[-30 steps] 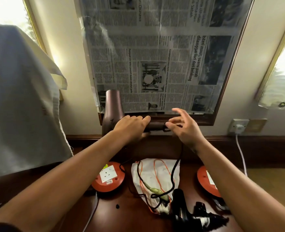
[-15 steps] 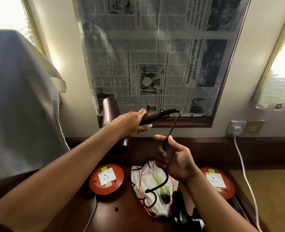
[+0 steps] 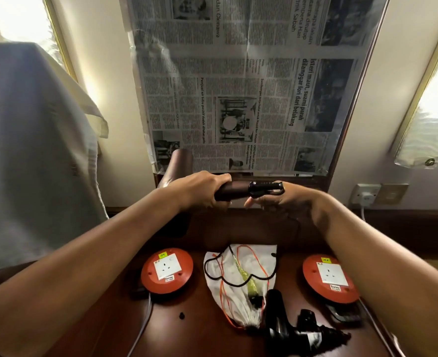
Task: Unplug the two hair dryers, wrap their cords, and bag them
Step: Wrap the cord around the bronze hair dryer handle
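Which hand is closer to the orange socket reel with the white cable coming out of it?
Left. The left hand, gripping the brown dryer's handle, is above the left-side reel; the right hand, at the handle's cord end, is farther right.

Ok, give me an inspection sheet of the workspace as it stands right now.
Surface: dark wooden table, glossy.
Job's things: brown hair dryer held up above the table; black hair dryer lying at the near edge; white drawstring bag flat at centre.
Clutter: two red socket reels, both sockets free.
Grippers: left hand grips the brown dryer's handle; right hand holds the cord at the handle's end.
Cables: black cord trails over the bag.
Surroundings: newspaper over a frame; wall socket with white plug.
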A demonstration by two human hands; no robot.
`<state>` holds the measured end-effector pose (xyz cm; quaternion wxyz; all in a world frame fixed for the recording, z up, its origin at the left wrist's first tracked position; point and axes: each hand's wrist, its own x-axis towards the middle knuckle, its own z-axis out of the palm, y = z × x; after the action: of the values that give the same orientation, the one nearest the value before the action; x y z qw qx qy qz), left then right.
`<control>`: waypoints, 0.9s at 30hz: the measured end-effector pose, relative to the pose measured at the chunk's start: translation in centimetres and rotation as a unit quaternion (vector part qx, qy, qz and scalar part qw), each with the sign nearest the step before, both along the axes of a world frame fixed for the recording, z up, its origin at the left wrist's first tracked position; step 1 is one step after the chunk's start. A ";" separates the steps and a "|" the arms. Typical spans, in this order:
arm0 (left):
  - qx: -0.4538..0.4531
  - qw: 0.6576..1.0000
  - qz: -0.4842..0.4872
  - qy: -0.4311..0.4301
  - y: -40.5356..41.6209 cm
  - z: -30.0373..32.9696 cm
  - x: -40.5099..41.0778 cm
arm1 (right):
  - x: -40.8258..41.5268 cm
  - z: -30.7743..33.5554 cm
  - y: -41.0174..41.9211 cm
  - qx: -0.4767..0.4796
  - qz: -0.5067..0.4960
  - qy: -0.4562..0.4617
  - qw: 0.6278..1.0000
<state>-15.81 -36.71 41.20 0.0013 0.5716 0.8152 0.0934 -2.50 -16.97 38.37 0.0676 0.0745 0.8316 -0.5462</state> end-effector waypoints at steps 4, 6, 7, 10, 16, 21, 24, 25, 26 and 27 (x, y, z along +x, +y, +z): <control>-0.043 0.998 0.006 0.042 -0.1 -0.3 -0.1 | -0.5 3.0 1.0 0.167 -0.044 -0.026 0.985; -0.051 0.996 0.010 0.066 0.0 -0.5 -0.3 | -0.8 4.3 0.8 0.233 -0.056 0.002 0.971; -0.049 0.996 0.014 0.077 0.1 -0.5 -0.3 | -0.9 4.9 0.6 0.271 -0.050 0.023 0.961; -0.046 0.992 0.029 0.115 0.3 -0.9 -0.6 | -1.1 5.9 -0.3 0.337 -0.067 0.072 0.936; -0.011 0.997 0.056 0.054 0.8 -0.9 -1.0 | -0.2 5.1 -3.4 0.364 -0.166 0.185 0.898; 0.001 0.997 0.071 0.012 0.8 -0.7 -1.5 | 0.4 3.0 -4.1 0.314 -0.226 0.254 0.886; 0.011 0.996 0.081 -0.025 0.9 -0.5 -2.0 | 0.6 1.1 -4.6 0.268 -0.256 0.292 0.882; 0.015 0.996 0.083 -0.026 0.9 -0.5 -2.2 | 0.6 0.3 -4.7 0.229 -0.264 0.294 0.890; 0.018 0.996 0.083 -0.024 0.9 -0.5 -2.4 | 0.7 -0.6 -4.8 0.178 -0.267 0.291 0.901; 0.020 0.996 0.083 -0.024 0.9 -0.4 -2.5 | 0.8 -1.5 -4.9 0.124 -0.263 0.288 0.912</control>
<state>-18.31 -35.83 40.76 0.0015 0.4998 0.8573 0.1231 -1.74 -21.86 36.90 -0.3307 0.1379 0.8262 -0.4348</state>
